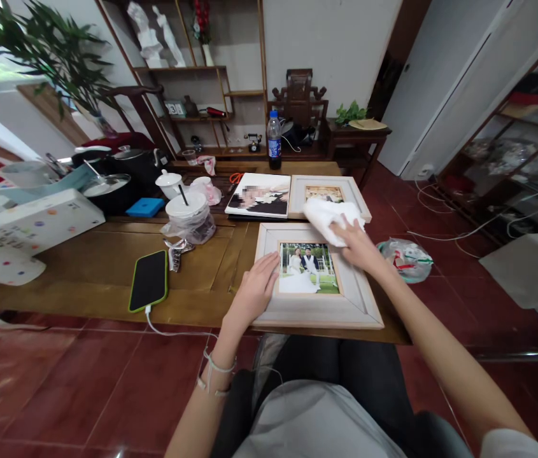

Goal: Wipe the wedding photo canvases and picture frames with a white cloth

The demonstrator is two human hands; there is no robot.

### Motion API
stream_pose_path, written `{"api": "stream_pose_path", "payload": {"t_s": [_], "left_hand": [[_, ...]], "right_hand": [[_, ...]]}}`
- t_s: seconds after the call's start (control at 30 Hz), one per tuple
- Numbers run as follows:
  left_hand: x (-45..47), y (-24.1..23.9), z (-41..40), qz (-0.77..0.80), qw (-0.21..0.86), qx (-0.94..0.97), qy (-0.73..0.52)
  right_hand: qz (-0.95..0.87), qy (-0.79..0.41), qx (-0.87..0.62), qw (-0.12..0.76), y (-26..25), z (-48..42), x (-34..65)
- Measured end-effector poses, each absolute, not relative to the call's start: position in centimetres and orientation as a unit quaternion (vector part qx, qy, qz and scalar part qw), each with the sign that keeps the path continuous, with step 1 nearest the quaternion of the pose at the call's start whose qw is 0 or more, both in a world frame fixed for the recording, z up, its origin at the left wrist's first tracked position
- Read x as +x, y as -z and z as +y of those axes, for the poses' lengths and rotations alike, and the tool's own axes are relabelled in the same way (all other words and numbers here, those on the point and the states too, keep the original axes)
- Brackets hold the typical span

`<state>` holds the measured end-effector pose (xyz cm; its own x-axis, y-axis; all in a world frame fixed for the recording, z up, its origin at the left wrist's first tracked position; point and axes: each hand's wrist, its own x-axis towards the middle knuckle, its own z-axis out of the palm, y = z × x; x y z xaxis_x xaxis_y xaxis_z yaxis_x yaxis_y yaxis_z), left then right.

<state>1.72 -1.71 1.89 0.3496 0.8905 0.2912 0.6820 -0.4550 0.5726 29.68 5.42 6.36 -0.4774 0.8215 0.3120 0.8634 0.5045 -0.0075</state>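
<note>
A pale wooden picture frame [317, 310] with a wedding photo lies flat at the near edge of the low wooden table [97, 261]. My left hand [255, 287] rests flat and open on the frame's left side, fingers together, holding it in place. My right hand [357, 245] presses a white cloth [328, 216] onto the frame's upper right corner, fingers closed on the cloth. Behind it lie a second framed photo [328, 191] and an unframed photo print [259, 196].
A phone in a green case [149, 280] with a charging cable lies left of the frame. Behind are a lidded cup in a plastic bag [188, 216], white teapot [170, 183], cola bottle [274, 140], pots and boxes. A plastic bag [405, 257] lies on the red floor.
</note>
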Motion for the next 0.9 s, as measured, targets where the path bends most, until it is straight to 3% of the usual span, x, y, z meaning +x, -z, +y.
{"api": "stream_pose_path", "payload": {"t_s": [0.2, 0.5, 0.73, 0.9], "left_hand": [[1.8, -1.8, -1.6, 0.491, 0.175, 0.797, -0.306], [1.9, -1.9, -1.7, 0.487, 0.161, 0.803, -0.304], [1.8, -1.9, -1.7, 0.484, 0.157, 0.808, -0.296], [1.9, -2.1, -1.8, 0.487, 0.163, 0.805, -0.297]], "right_hand": [[-0.873, 0.075, -0.48, 0.043, -6.3, 2.1, 27.5], [-0.894, -0.11, -0.433, -0.029, -10.2, -7.3, 28.3], [-0.902, -0.243, -0.357, 0.01, -11.9, -9.5, 28.1], [-0.905, -0.172, -0.382, 0.078, -9.0, -5.7, 28.8]]}}
